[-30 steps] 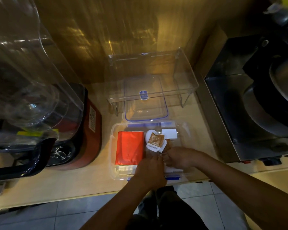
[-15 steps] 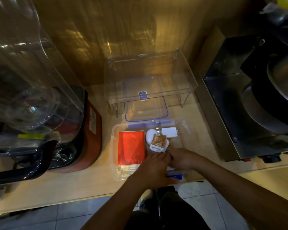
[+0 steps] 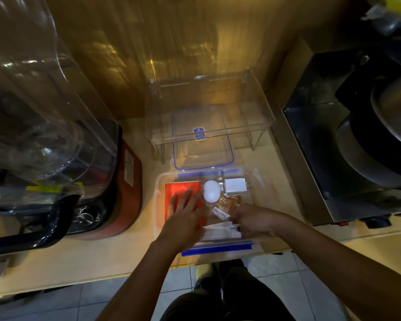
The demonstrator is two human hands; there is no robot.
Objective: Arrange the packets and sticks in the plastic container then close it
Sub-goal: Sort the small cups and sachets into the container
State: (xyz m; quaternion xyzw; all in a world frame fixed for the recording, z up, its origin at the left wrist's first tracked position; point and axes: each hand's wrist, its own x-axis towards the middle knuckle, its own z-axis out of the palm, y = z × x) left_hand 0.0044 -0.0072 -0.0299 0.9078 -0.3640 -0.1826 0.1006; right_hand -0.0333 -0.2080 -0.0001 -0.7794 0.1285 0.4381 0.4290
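A clear plastic container (image 3: 159,181) with blue clips sits at the counter's front edge. Inside lie a red packet (image 3: 176,188), a white oval object (image 3: 211,191), a white block (image 3: 235,185), a brown packet (image 3: 225,205) and white sticks (image 3: 220,230) along the near side. My left hand (image 3: 185,216) lies flat, fingers spread, on the red packet. My right hand (image 3: 255,220) is curled over the right end of the white sticks, pinching them. The container's clear lid (image 3: 202,137), blue-rimmed, lies behind it under a clear stand.
A clear acrylic stand (image 3: 259,107) straddles the lid at the back. A red-based blender (image 3: 127,177) with a large clear jug stands at left. A dark steel machine (image 3: 333,144) fills the right. The wooden wall is close behind; tiled floor lies below the counter edge.
My left hand has left the sticks and moved up-left, spreading flat over the red packet. My right hand stays on the sticks' right end.
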